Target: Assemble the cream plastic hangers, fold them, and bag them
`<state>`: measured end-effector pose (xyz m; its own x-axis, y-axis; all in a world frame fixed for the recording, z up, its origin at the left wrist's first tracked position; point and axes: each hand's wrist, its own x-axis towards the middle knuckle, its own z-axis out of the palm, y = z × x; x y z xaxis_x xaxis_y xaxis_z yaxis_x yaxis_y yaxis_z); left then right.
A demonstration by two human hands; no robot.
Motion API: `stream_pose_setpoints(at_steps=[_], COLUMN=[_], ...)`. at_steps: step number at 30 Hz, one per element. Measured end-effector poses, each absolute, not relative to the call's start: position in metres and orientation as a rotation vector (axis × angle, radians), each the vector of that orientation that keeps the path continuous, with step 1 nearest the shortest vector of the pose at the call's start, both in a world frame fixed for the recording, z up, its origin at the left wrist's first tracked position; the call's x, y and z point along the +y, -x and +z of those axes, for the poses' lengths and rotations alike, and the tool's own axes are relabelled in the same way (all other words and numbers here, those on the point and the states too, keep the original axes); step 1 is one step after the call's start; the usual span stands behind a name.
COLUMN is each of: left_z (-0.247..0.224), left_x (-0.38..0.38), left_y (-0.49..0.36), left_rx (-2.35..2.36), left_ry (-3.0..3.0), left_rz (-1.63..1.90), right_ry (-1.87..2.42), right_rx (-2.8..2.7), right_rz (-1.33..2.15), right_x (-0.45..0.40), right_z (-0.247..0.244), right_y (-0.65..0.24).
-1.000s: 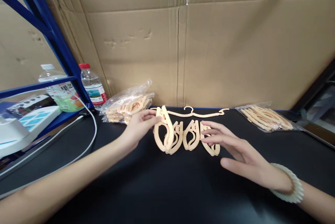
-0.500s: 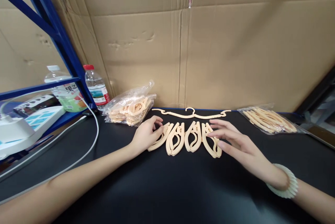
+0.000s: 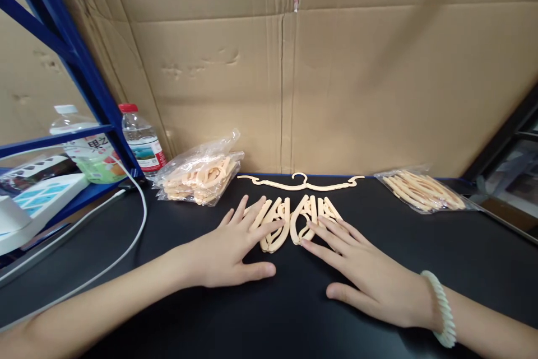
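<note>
Several beige folding hangers lie folded in a row on the black table (image 3: 294, 314). My left hand (image 3: 229, 250) is spread flat over the left side of the row, its fingers across a folded hanger (image 3: 276, 236). Over the right end, my right hand (image 3: 361, 269) also lies with fingers stretched out, partly covering the folded hangers there. Between the hands, another folded hanger (image 3: 297, 230) shows most of its loop. Behind the row lies an unfolded hanger (image 3: 281, 186) with its hook pointing to the back. The hands hide parts of the outer hangers.
A clear bag of folded hangers (image 3: 197, 177) sits at the back left, and a second bag (image 3: 422, 191) at the back right. A water bottle (image 3: 143, 146), a white cable (image 3: 140, 230) and a blue rack (image 3: 79, 73) are at left. A cardboard wall (image 3: 357, 96) stands behind.
Both hands have come down over the folded hangers with fingers spread, and the outer hangers have been pushed inward, closer together. The view has shifted slightly to the right.
</note>
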<state>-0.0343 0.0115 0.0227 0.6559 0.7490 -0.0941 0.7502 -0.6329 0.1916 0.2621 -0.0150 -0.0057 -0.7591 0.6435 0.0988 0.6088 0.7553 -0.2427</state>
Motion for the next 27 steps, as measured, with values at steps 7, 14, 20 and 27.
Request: stream_pose_setpoints(at_steps=[7, 14, 20, 27], left_z=[-0.008, -0.01, -0.014, -0.005], left_x=[0.003, 0.02, 0.013, -0.008], left_y=[0.015, -0.001, 0.001, -0.005], left_rx=[1.37, 1.521, 1.341, 0.533], left_ry=[-2.711, -2.703, -2.886, -3.003], left_rz=[0.132, 0.2, 0.508, 0.651], right_ry=[1.021, 1.045, 1.07, 1.075], right_rx=[-2.728, -2.736, -2.615, -2.104], right_rz=[0.378, 0.344, 0.218, 0.095], right_x=[-0.01, 0.008, 0.01, 0.043], right_z=[-0.012, -0.016, -0.018, -0.022], right_y=[-0.262, -0.268, -0.267, -0.284])
